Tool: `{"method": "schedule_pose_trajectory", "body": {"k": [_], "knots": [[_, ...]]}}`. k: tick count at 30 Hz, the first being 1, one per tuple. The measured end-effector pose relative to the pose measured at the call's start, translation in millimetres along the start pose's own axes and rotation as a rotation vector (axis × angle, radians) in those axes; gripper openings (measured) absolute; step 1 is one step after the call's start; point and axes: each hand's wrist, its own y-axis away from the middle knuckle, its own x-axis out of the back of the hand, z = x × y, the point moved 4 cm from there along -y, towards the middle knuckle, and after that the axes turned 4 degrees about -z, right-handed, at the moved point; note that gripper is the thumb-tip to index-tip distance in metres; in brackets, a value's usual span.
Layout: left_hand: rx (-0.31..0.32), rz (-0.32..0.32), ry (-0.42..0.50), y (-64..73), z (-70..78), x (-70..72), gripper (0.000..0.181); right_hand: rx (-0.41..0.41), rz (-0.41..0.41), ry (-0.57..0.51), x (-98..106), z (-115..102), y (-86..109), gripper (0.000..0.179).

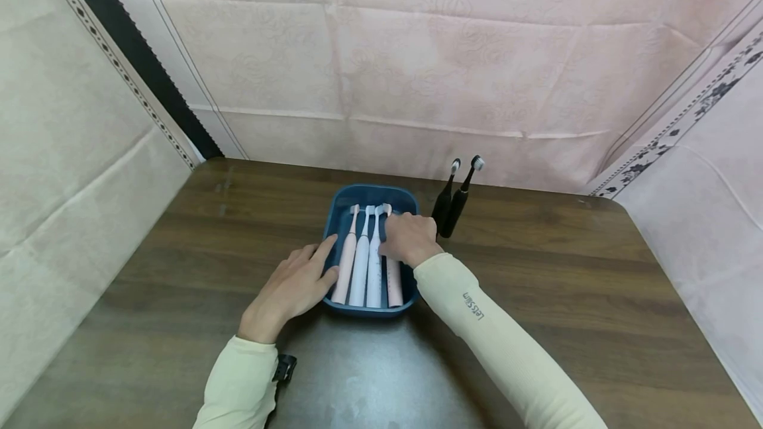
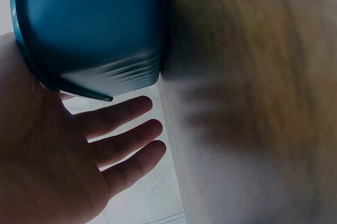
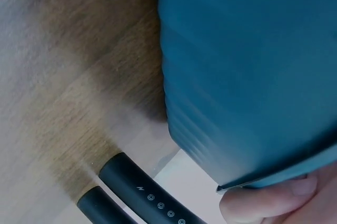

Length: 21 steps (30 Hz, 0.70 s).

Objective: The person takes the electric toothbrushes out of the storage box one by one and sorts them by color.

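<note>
Pale cloth (image 1: 417,71) hangs behind the wooden surface (image 1: 536,270) before you. Four pale brushes (image 1: 360,273) lie side by side in the blue tray (image 1: 372,312), heads at the far end, between your hands. Your left hand (image 1: 295,286), fingers straight and spread, touches the tray's left rim. Your right hand (image 1: 409,238) bends over the rightmost brush; I cannot tell whether it grips it. Two black brushes (image 1: 456,210) stand just right of the tray.

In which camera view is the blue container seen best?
The head view: it looks into the blue container, showing toothbrushes lying inside, although the right hand hides part of its rim. The two wrist views each show only part of its outside.
</note>
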Motion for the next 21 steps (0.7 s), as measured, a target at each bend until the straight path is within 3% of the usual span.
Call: {"method": "schedule_pose_trajectory", "body": {"k": [14,21], "knots": [[0.001,0.004,0.001,-0.5,-0.5,-2.4,0.067,0.025,0.077,-0.269,4.2,6.3,9.6,0.024],[0.002,0.007,-0.004,-1.4,-0.5,-2.1,0.066,0.118,0.2,-0.363,13.8,9.8,24.0,0.016]]}}
